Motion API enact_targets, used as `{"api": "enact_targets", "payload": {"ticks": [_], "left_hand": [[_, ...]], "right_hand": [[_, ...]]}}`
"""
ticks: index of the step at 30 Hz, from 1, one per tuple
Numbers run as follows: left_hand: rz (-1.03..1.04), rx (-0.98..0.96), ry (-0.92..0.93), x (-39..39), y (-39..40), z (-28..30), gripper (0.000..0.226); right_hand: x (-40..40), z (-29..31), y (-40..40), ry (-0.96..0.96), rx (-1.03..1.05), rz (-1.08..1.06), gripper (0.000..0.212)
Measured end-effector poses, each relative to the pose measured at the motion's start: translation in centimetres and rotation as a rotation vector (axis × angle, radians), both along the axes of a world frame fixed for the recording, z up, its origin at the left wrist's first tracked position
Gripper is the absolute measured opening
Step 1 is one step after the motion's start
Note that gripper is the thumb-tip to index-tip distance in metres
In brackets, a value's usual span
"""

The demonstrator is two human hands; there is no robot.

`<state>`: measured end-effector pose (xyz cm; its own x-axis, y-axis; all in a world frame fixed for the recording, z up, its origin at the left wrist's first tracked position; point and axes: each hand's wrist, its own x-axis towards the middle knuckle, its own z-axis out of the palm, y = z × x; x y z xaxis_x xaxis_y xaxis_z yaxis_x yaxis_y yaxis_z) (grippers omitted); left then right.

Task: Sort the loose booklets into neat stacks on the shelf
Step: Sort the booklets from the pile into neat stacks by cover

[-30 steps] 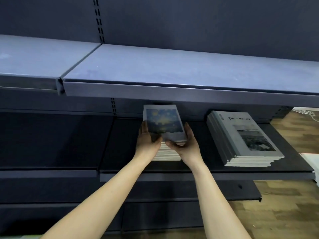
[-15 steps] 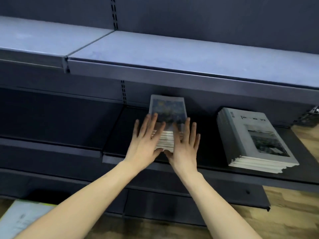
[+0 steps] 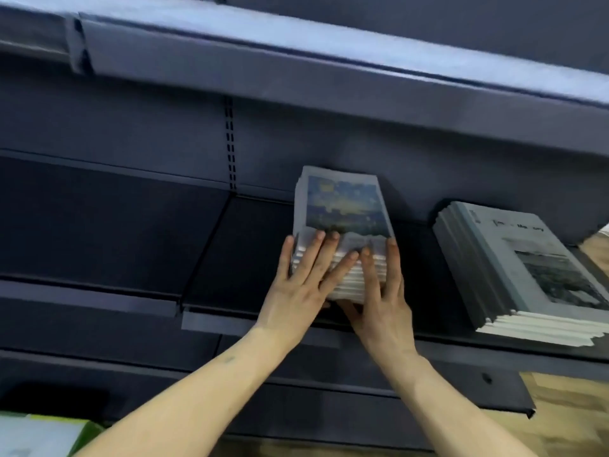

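Stack of booklets [image 3: 342, 225] with blue painted cover on dark shelf [image 3: 237, 245], set back toward rear panel. Left hand [image 3: 301, 285] and right hand [image 3: 384, 298] both flat, fingers straight, pressed against stack's near edge. Second, larger grey stack [image 3: 514, 268] at 3 o'clock, apart.

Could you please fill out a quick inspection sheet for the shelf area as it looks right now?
Surface: dark middle shelf, holding two stacks.
Job's things: stack of blue-cover booklets at centre, near edges a little uneven; stack of grey booklets to its right, apart from it.
Clutter: pale and green item at lower left, too blurred to identify.
Grippers: left hand and right hand press straight fingers against the blue stack's near edge.
Cables: nothing seen.
Surroundings: upper shelf overhead; wooden floor at right.
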<state>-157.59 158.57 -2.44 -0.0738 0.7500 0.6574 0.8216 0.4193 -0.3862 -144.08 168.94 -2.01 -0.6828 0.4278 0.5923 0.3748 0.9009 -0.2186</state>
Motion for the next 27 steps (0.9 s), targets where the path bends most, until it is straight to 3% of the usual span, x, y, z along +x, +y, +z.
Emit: {"api": "enact_targets", "payload": {"ticks": [5, 16, 20, 27], "left_hand": [[-0.030, 0.057, 0.018, -0.6, 0.5, -0.9, 0.094], [-0.076, 0.065, 0.050, -2.3, 1.3, -1.0, 0.099], [-0.065, 0.069, 0.051, -3.0, 2.2, -0.7, 0.091], [-0.028, 0.039, 0.019, -4.8, 4.3, -0.4, 0.118]], "right_hand": [[-0.3, -0.4, 0.2, 0.023, 0.022, 0.000, 0.110], [-0.7, -1.1, 2.2, 0.033, 0.101, 0.075, 0.117], [-1.7, -1.3, 3.3, 0.043, 0.108, 0.086, 0.119], [-3.1, -1.3, 5.1, 0.029, 0.121, 0.084, 0.129]]}}
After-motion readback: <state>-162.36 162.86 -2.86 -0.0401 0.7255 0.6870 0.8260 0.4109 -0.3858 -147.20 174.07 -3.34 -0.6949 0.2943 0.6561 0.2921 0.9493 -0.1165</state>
